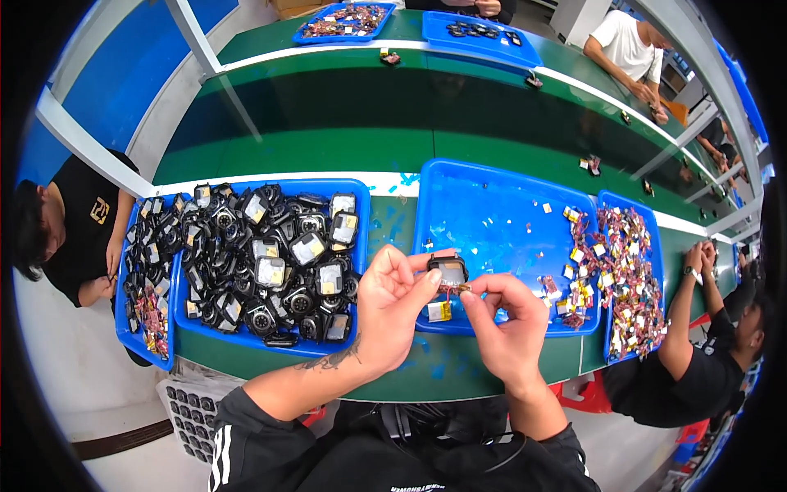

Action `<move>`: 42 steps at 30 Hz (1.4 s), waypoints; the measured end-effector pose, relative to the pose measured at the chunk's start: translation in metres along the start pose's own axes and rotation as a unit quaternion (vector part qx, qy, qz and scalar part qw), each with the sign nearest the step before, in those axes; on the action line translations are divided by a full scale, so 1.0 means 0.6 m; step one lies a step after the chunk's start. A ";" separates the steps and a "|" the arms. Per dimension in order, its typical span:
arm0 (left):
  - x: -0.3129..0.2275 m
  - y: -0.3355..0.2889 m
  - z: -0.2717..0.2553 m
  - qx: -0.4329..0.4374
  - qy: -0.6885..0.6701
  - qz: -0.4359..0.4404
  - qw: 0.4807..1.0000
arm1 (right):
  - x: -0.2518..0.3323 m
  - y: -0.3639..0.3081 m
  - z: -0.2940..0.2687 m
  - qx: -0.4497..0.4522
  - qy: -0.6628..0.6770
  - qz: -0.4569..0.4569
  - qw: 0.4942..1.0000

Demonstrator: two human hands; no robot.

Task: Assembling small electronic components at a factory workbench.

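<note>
My left hand [392, 303] grips a black square smartwatch case [448, 267] between thumb and fingers, above the near edge of the middle blue tray. At the case's lower edge, my right hand [508, 324] pinches a small reddish-brown wired part [461, 289] between thumb and forefinger; its exact form is mostly hidden by the fingertips. Just below the case hangs or lies a small silver-and-yellow battery [439, 312]; thin red wires run above it. Whether the battery touches the tray, I cannot tell.
A blue tray [361, 238] heaped with black watch cases stands left. The middle tray [484, 209] holds wired batteries [574, 307] along its right side, and another tray [656, 271] beyond is full of them. Co-workers sit at left and right. A green conveyor belt [328, 156] carries scattered parts.
</note>
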State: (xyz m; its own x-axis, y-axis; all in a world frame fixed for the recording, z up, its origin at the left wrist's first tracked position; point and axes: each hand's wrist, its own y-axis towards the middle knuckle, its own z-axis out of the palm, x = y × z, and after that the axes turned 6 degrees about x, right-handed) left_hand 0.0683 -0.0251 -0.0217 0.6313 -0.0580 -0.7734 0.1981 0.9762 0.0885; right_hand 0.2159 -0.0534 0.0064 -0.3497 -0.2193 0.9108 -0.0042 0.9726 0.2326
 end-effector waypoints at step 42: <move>-0.019 0.004 0.001 0.070 0.094 -0.072 0.990 | -0.020 0.011 -0.008 -0.020 -0.115 -0.057 0.991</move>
State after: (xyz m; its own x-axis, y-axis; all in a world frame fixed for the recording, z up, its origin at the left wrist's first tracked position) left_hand 0.0620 -0.0222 -0.0123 0.4412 -0.1423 -0.8861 0.3870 0.9210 0.0447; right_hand 0.2246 -0.0449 -0.0012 -0.5541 -0.2994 0.7768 -0.0197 0.9375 0.3473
